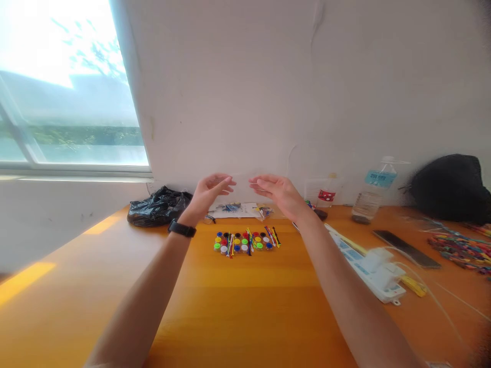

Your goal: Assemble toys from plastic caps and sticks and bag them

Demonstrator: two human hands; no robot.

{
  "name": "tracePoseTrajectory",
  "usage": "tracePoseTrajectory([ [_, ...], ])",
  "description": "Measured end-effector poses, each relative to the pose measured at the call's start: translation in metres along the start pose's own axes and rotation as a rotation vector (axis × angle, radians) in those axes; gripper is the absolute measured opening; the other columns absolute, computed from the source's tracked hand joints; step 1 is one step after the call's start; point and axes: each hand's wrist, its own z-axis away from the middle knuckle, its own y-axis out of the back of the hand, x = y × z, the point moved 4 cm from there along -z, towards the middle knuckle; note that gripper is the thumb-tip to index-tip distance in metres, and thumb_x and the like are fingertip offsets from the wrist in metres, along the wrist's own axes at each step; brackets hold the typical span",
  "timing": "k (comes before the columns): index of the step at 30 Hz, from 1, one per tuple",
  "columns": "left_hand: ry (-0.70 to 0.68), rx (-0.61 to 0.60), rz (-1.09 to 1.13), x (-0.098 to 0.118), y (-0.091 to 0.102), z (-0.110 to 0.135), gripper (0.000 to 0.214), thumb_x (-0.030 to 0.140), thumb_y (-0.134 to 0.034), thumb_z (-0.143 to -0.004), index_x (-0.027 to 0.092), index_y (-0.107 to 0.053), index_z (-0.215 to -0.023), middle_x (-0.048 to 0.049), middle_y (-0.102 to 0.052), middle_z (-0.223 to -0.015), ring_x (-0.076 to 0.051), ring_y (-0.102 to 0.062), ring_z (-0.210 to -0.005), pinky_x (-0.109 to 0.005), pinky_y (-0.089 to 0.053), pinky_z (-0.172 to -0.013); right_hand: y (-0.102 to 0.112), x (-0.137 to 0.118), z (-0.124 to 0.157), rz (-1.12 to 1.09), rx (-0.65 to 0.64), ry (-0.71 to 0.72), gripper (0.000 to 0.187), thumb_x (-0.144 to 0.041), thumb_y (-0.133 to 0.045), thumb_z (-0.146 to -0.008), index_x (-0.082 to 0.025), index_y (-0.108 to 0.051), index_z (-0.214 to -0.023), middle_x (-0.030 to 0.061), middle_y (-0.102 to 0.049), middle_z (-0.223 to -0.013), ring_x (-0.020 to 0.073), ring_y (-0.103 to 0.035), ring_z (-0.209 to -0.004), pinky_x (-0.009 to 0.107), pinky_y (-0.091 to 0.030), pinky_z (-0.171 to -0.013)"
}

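Both arms reach forward over the wooden table. My left hand (212, 192), with a black band (182, 228) on its wrist, is raised near the wall, fingers stretched and slightly curved. Facing it across a small gap, my right hand (282, 194) has its fingers extended too. Neither hand visibly holds anything. Below them on the table lie short rows of small round pieces (244, 248) in blue, black, yellow, red, green and white. Thin coloured plastic sticks (230, 244) lie in small groups among these pieces.
Behind are a white paper (245, 210) and small plastic packets (264, 212). A black plastic bag (159, 205) sits left. To the right are a power strip (364, 271) with cables, a phone-like dark slab (406, 249), a water bottle (369, 199), a black bag (450, 189) and coloured strands (460, 250).
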Motion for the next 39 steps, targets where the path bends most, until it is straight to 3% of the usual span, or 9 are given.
tracePoseTrajectory([
  [5,0.026,0.083,0.082,-0.006,0.000,-0.003,0.048,0.064,-0.066,-0.090,0.016,-0.071,-0.098,-0.0127,-0.078,-0.107,-0.018,-0.074,-0.087,-0.028,-0.057,-0.079,-0.002,-0.001,0.002,-0.012,-0.030,0.006,0.044,-0.047,-0.078,-0.086,-0.027,-0.071,-0.124,0.0081,-0.074,-0.127,0.0239,-0.068,-0.119,0.046,-0.050,-0.110],
  [10,0.074,0.128,0.152,-0.009,-0.002,-0.007,0.054,0.069,-0.060,-0.091,0.016,-0.072,-0.092,-0.0129,-0.080,-0.101,-0.019,-0.075,-0.083,-0.030,-0.058,-0.078,-0.006,-0.004,0.003,0.018,-0.059,0.047,0.028,-0.050,-0.078,-0.085,-0.026,-0.079,-0.101,0.0059,-0.074,-0.127,0.0248,-0.066,-0.123,0.045,-0.050,-0.111],
  [14,0.071,0.154,0.183,-0.009,-0.002,-0.007,0.052,0.067,-0.059,-0.092,0.017,-0.071,-0.087,-0.0111,-0.080,-0.094,-0.020,-0.075,-0.080,-0.031,-0.058,-0.076,-0.010,-0.005,0.005,0.025,-0.125,0.040,0.029,-0.049,-0.076,-0.088,-0.028,-0.080,-0.107,0.0056,-0.078,-0.116,0.0246,-0.069,-0.118,0.047,-0.049,-0.112],
  [18,0.029,0.163,0.153,-0.003,-0.004,-0.005,0.048,0.064,-0.059,-0.093,0.017,-0.071,-0.088,-0.0114,-0.081,-0.095,-0.022,-0.076,-0.085,-0.032,-0.058,-0.080,-0.014,-0.010,0.010,0.080,-0.197,0.056,0.030,-0.050,-0.074,-0.088,-0.029,-0.080,-0.108,0.0045,-0.076,-0.123,0.0252,-0.065,-0.125,0.047,-0.047,-0.114],
  [23,-0.076,0.107,0.073,0.018,-0.015,0.003,0.047,0.059,-0.056,-0.096,0.016,-0.074,-0.086,-0.0118,-0.080,-0.099,-0.023,-0.075,-0.091,-0.036,-0.057,-0.088,-0.023,-0.011,0.018,0.037,-0.419,0.011,0.043,-0.047,-0.078,-0.086,-0.033,-0.073,-0.127,0.0050,-0.072,-0.132,0.0267,-0.065,-0.128,0.047,-0.048,-0.114],
  [30,-0.129,0.027,0.032,0.042,-0.023,0.013,0.049,0.050,-0.046,-0.101,0.016,-0.077,-0.087,-0.0108,-0.079,-0.096,-0.026,-0.074,-0.096,-0.036,-0.056,-0.091,-0.031,-0.025,0.027,0.084,-0.648,0.075,0.063,-0.064,-0.066,-0.091,-0.036,-0.058,-0.147,0.0016,-0.044,-0.162,0.0287,-0.042,-0.150,0.050,-0.036,-0.123],
  [35,-0.129,0.054,0.031,0.044,-0.015,0.010,0.044,0.047,-0.046,-0.100,0.016,-0.077,-0.092,-0.0092,-0.078,-0.097,-0.025,-0.073,-0.098,-0.034,-0.055,-0.090,-0.032,-0.039,0.029,0.108,-0.598,0.151,0.054,-0.057,-0.057,-0.100,-0.035,-0.054,-0.150,0.0036,-0.043,-0.163,0.0286,-0.044,-0.148,0.052,-0.034,-0.123],
  [39,-0.065,-0.117,-0.073,0.047,-0.004,0.012,0.032,0.041,-0.054,-0.099,0.019,-0.074,-0.111,-0.0075,-0.077,-0.103,-0.022,-0.072,-0.101,-0.031,-0.054,-0.089,-0.029,-0.043,0.030,0.247,-0.457,0.160,0.047,-0.051,-0.058,-0.101,-0.034,-0.060,-0.145,0.0036,-0.054,-0.155,0.0280,-0.049,-0.145,0.050,-0.039,-0.120],
])
